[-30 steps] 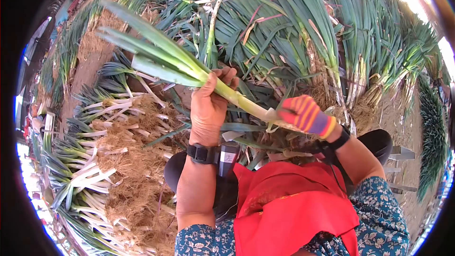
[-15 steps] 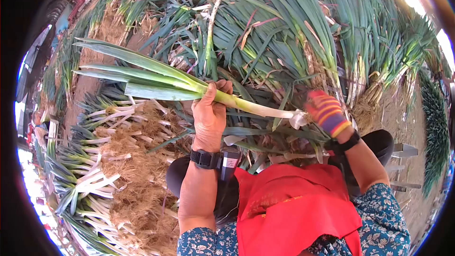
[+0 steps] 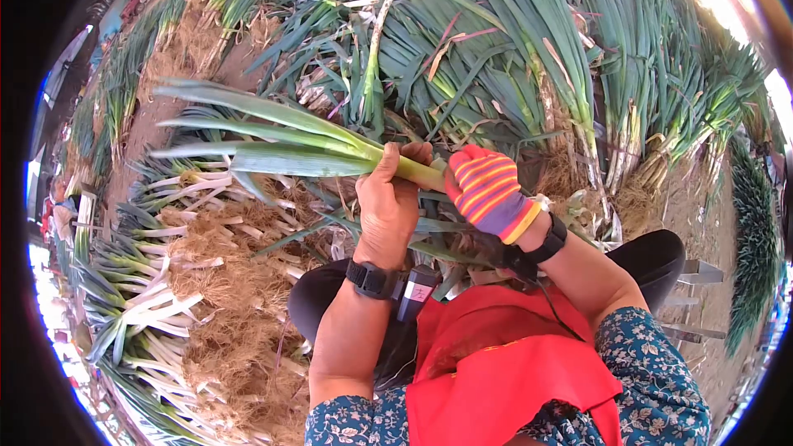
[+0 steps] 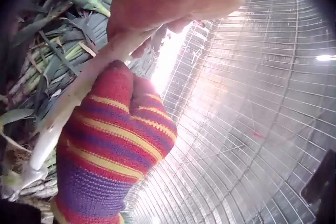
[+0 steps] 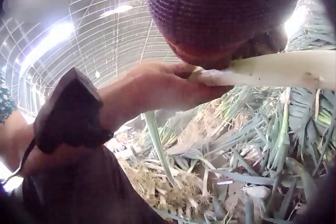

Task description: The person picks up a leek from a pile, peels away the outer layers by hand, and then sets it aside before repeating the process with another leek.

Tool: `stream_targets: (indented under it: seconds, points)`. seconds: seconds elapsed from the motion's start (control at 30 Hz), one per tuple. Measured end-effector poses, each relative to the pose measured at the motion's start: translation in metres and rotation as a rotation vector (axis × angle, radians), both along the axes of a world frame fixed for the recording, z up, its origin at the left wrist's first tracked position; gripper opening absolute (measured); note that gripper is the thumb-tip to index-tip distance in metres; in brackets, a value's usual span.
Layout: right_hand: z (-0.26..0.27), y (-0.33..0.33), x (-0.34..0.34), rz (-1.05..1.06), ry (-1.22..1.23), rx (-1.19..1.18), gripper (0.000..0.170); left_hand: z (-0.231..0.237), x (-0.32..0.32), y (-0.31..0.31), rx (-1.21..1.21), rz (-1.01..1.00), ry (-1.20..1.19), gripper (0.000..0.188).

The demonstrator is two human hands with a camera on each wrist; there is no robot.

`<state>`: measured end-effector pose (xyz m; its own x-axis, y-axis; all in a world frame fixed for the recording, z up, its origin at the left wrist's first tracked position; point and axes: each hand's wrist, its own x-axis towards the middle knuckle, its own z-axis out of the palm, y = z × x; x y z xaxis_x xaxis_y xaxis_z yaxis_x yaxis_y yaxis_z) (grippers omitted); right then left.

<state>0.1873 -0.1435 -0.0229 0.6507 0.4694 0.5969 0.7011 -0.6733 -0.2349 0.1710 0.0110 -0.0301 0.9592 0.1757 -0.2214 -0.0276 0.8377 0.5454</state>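
Note:
A leek (image 3: 306, 136) lies across in front of the body, its green leaves fanned to the left. My bare left hand (image 3: 388, 202) grips it just below the leaves, thumb along the top. My right hand (image 3: 489, 194), in a red, purple and yellow striped knitted glove, has its fingers curled on the stalk close beside the left hand. In the left wrist view the pale stalk (image 4: 58, 119) runs past the glove (image 4: 115, 129) to a white root end (image 4: 34, 166). The right wrist view shows the glove's fingertips at the stalk (image 5: 289, 70), with the left hand (image 5: 157, 85) close by.
Leeks with brown roots (image 3: 235, 297) are piled at the left. Tall bundles of untrimmed leeks (image 3: 496, 41) stand and lie ahead and to the right. A red apron (image 3: 512, 355) covers the lap, and loose leaves lie below the hands. Metal bars (image 3: 702, 272) stick out at the right.
My right hand has moved from the white root end leftward up the stalk to beside my left hand. The left hand keeps its grip and has shifted slightly right with the leek.

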Motion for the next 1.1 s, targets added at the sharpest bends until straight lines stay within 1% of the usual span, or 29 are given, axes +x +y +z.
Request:
stream_targets:
  seconds: [0.03, 0.07, 0.1, 0.13, 0.2, 0.27, 0.33, 0.37, 0.4, 0.47, 0.5, 0.57, 0.6, 0.63, 0.7, 0.73, 0.8, 0.83, 0.9, 0.93, 0.97, 1.0, 1.03, 1.07, 1.1]
  points:
    - [-0.006, 0.0, 0.004, -0.049, 0.06, 0.058, 0.017, 0.002, -0.001, 0.002, 0.0, 0.0, 0.0, 0.03]
    - [-0.009, -0.004, 0.008, -0.049, 0.061, 0.058, 0.017, 0.005, -0.003, 0.006, 0.047, -0.079, -0.042, 0.027]
    - [-0.011, -0.011, 0.012, -0.147, 0.153, -0.016, 0.018, 0.008, -0.006, 0.009, 0.093, -0.159, -0.083, 0.024]
    - [-0.012, -0.02, 0.016, -0.247, 0.242, -0.091, 0.019, 0.012, -0.008, 0.011, 0.09, -0.16, -0.084, 0.024]
    - [-0.018, -0.047, 0.025, -0.444, 0.495, -0.329, 0.024, 0.018, -0.008, 0.016, 0.155, -0.114, -0.144, 0.025]
    - [-0.06, -0.095, 0.026, -0.483, 0.387, -0.367, 0.028, 0.016, -0.008, 0.025, 0.129, -0.105, -0.175, 0.027]
    - [-0.075, -0.14, 0.013, -0.544, 0.548, -0.553, 0.033, 0.016, -0.007, 0.033, 0.115, -0.051, -0.19, 0.027]
    - [-0.091, -0.167, 0.006, -0.573, 0.648, -0.672, 0.033, 0.026, -0.008, 0.031, 0.031, 0.019, -0.172, 0.025]
    - [-0.106, -0.19, -0.001, -0.604, 0.75, -0.79, 0.033, 0.025, -0.008, 0.031, 0.028, 0.014, -0.173, 0.025]
    - [-0.116, -0.218, -0.014, -0.626, 0.793, -0.792, 0.035, 0.021, -0.007, 0.034, -0.013, 0.033, -0.104, 0.025]
    - [-0.121, -0.231, -0.023, -0.643, 0.833, -0.796, 0.037, 0.02, -0.008, 0.033, 0.042, 0.02, -0.109, 0.025]
    - [-0.119, -0.237, -0.028, -0.596, 0.708, -0.507, 0.051, 0.018, -0.008, 0.032, 0.106, 0.016, -0.122, 0.024]
    - [-0.096, -0.222, -0.031, -0.483, 0.641, -0.343, 0.055, 0.016, -0.005, 0.036, 0.119, 0.034, -0.138, 0.023]
    - [-0.057, -0.197, -0.036, -0.364, 0.565, -0.179, 0.06, 0.015, -0.002, 0.044, 0.08, 0.024, -0.114, 0.023]
    - [0.005, -0.149, -0.049, 0.039, 0.491, 0.096, 0.06, 0.021, 0.0, 0.051, 0.04, 0.051, -0.043, 0.022]
    - [0.021, -0.132, -0.059, 0.041, 0.488, 0.107, 0.06, 0.026, -0.001, 0.052, 0.051, 0.05, -0.046, 0.022]
    - [0.038, -0.107, -0.079, 0.126, 0.454, -0.136, 0.051, 0.034, -0.003, 0.057, 0.112, 0.083, -0.07, 0.022]
    - [0.032, -0.1, -0.079, 0.133, 0.45, -0.129, 0.051, 0.034, -0.004, 0.062, 0.156, 0.131, -0.061, 0.024]
    - [0.009, -0.09, -0.078, 0.017, 0.054, -0.463, 0.035, 0.042, -0.009, 0.065, 0.162, 0.167, -0.015, 0.021]
    - [0.002, -0.089, -0.076, 0.021, 0.054, -0.454, 0.035, 0.047, -0.012, 0.066, 0.16, 0.195, 0.03, 0.019]
    - [-0.003, -0.088, -0.069, 0.054, -0.007, -0.455, 0.029, 0.052, -0.014, 0.064, 0.207, 0.246, 0.083, 0.02]
    - [-0.01, -0.087, -0.062, 0.088, -0.07, -0.457, 0.023, 0.049, -0.016, 0.067, 0.214, 0.251, 0.08, 0.02]
    - [-0.024, -0.089, -0.057, 0.074, -0.051, -0.411, 0.017, 0.04, -0.017, 0.072, 0.216, 0.228, 0.052, 0.02]
    - [-0.03, -0.096, -0.054, 0.075, -0.054, -0.409, 0.017, 0.029, -0.017, 0.078, 0.215, 0.201, 0.025, 0.021]
    - [-0.035, -0.107, -0.052, 0.05, 0.03, -0.468, 0.015, 0.019, -0.015, 0.086, 0.225, 0.23, 0.028, 0.023]
